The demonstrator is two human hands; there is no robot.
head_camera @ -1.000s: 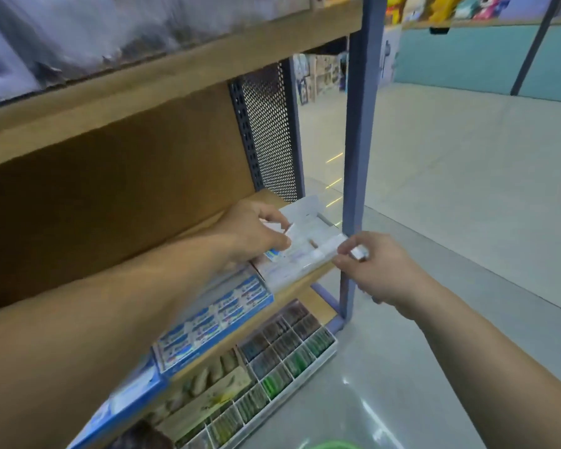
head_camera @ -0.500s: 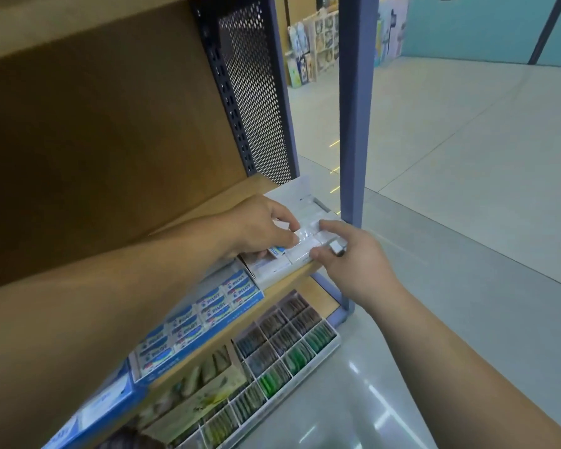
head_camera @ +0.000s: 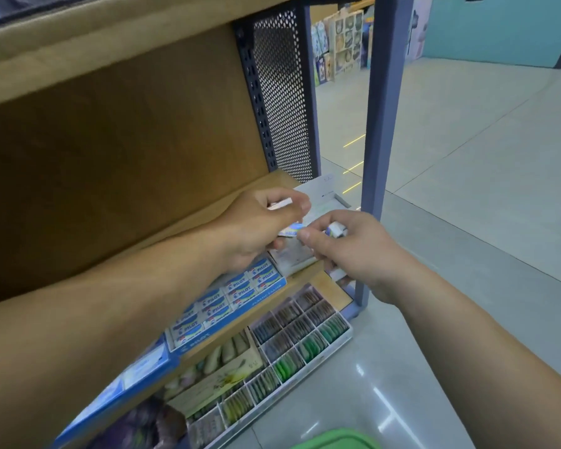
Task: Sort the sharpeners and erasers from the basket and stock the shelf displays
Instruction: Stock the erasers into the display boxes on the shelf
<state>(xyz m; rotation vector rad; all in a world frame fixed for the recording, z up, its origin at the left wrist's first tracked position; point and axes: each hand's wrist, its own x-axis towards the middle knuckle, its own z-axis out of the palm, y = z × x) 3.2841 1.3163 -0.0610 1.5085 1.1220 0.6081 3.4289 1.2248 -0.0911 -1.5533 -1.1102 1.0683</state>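
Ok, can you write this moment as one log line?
left hand: grips white erasers | right hand: pinches small eraser | where: over white display box | step: stocking in progress

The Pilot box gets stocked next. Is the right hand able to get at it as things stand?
Probably yes: the right end of the blue Pilot box lies uncovered beside the right hand, with nothing between them, though that hand grips small white erasers.
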